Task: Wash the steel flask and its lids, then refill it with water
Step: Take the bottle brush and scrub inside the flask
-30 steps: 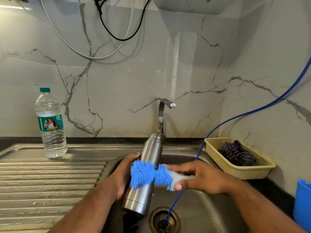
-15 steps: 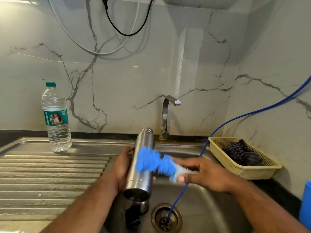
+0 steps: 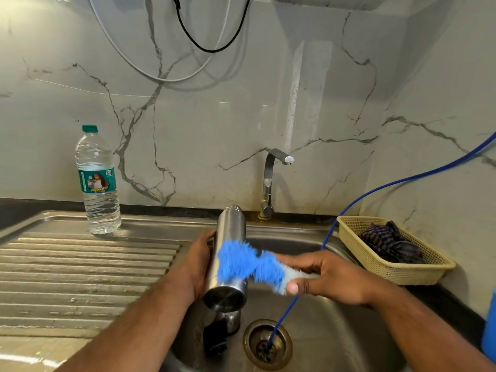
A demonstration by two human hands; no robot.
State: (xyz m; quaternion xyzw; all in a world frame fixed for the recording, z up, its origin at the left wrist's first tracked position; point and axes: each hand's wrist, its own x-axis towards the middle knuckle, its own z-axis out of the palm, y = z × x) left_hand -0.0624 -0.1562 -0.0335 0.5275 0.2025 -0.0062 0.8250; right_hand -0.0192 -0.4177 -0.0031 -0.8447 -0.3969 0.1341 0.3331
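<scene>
Blue brush (image 3: 241, 264) blurred; blue container (image 3: 489, 328) half off the right edge.

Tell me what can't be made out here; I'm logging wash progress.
Head view.
The flask mouth: faces away from the camera; open or capped, unclear.
Brush: motion-blurred; its handle hidden inside the right hand.
Dark piece and steel piece in the sink: partly hidden under the flask; possibly lids.
Left hand: fingers behind the flask.
Blue container: cut off by the right edge.

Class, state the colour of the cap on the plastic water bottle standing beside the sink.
Green, seen in the head view on the plastic water bottle.
</scene>
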